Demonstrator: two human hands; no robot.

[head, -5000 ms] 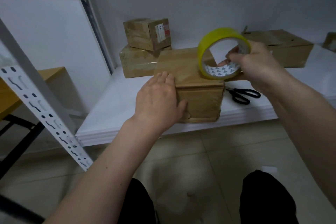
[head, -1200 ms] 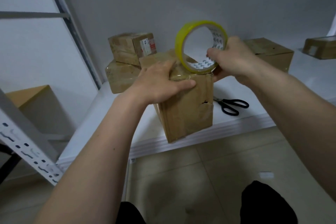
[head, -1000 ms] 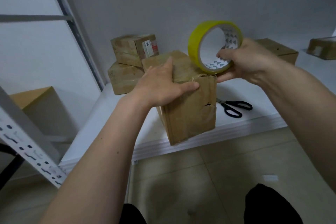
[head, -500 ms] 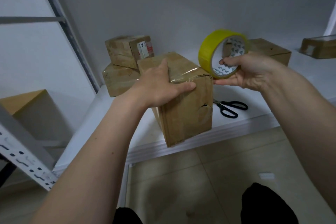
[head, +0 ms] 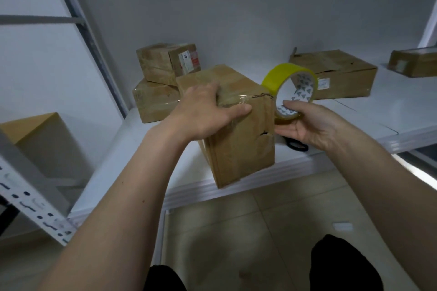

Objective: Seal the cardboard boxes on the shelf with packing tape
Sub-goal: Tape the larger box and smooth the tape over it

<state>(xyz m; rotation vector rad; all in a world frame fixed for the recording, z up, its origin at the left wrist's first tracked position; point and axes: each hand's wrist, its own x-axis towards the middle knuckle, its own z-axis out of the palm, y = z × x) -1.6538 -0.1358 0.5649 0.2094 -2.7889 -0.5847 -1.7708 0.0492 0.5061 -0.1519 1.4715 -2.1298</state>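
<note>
The tall box (head: 238, 125) stands at the front edge of the shelf (head: 378, 106) and blocks the middle. Behind it to the left, two stacked boxes (head: 160, 82) fill the corner by the slanted upright (head: 94, 38). Right of the tall box, the tape roll (head: 281, 78) and both hands close the gap; scissors (head: 296, 145) lie below. Behind that, a flat box (head: 340, 73) sits. Bare shelf lies open right of the flat box and left of the tall box's foot.
</note>
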